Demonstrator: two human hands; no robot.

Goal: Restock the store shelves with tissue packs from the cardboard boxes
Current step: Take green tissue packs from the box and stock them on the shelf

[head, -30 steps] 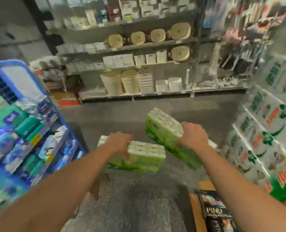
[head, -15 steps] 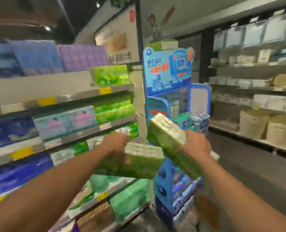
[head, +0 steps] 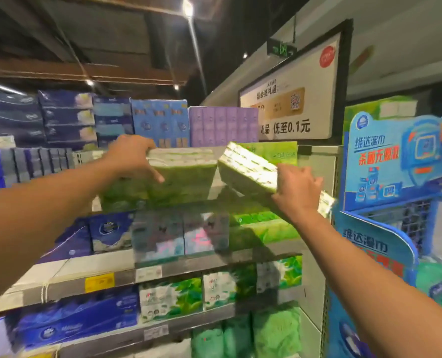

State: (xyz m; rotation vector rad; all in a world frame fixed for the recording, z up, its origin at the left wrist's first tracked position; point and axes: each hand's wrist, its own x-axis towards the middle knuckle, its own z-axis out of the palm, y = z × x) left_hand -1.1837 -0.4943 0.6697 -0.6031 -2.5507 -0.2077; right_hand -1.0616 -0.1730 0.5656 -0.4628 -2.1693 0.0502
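Note:
My left hand (head: 130,157) grips a green-and-white tissue pack (head: 181,177) from above, held level at the height of an upper shelf (head: 214,188). My right hand (head: 296,188) grips a second green-and-white tissue pack (head: 248,171), tilted with its far end up. Both packs are raised in front of the shelving, side by side and almost touching. A green pack (head: 271,152) stands on that upper shelf behind them. No cardboard box is in view.
Blue and purple tissue packs (head: 163,122) line the top shelf. Lower shelves (head: 147,273) hold blue, pink and green packs. A blue wet-wipe display stand (head: 395,161) is close on the right, and a white sign (head: 289,99) hangs above the shelf end.
I have turned from the aisle to face the shelves. Both hands have risen with their packs from waist height to the upper shelf level.

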